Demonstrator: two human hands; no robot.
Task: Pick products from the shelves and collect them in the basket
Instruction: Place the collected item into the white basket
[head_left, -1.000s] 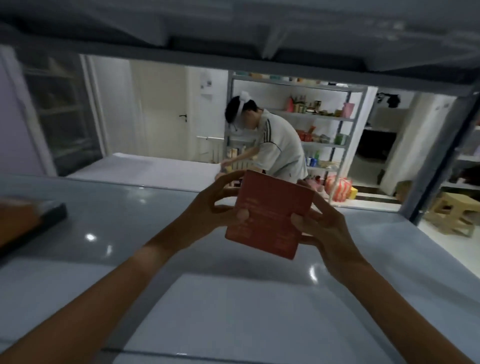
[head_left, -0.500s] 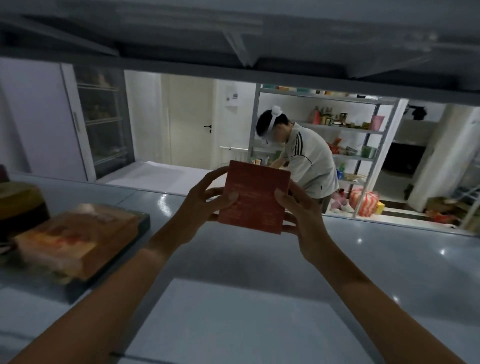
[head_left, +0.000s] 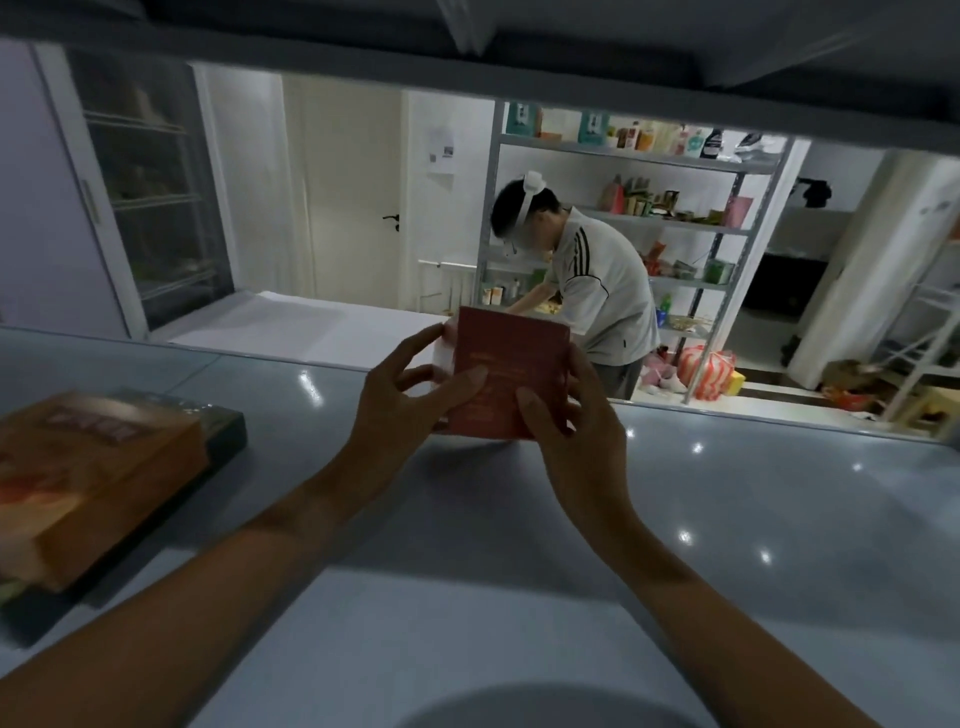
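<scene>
- Your fingers (head_left: 470, 376) on both sides are curled round a red box (head_left: 506, 371), thumbs pressed flat on the face turned toward you.
- Your left hand (head_left: 402, 395) grips the box's left edge; your right hand (head_left: 571, 415) grips its right edge and lower corner.
- The red box stands upright between your two hands, held just above the grey shelf (head_left: 727, 519); whether its bottom edge touches the shelf you cannot tell.
- A white side of the box shows just behind your left fingers.
- Well to the left of your fingers, an orange box (head_left: 93, 478) lies flat on the same shelf, resting on top of a dark flat box (head_left: 228, 426).
- Beyond your fingers, through the gap under the upper shelf board (head_left: 467, 73), another person (head_left: 597, 291) in a light striped shirt bends toward a metal rack (head_left: 722, 228) stocked with small packets and bottles.
- Far left of your fingers stands a glass-door cabinet (head_left: 156, 208).
</scene>
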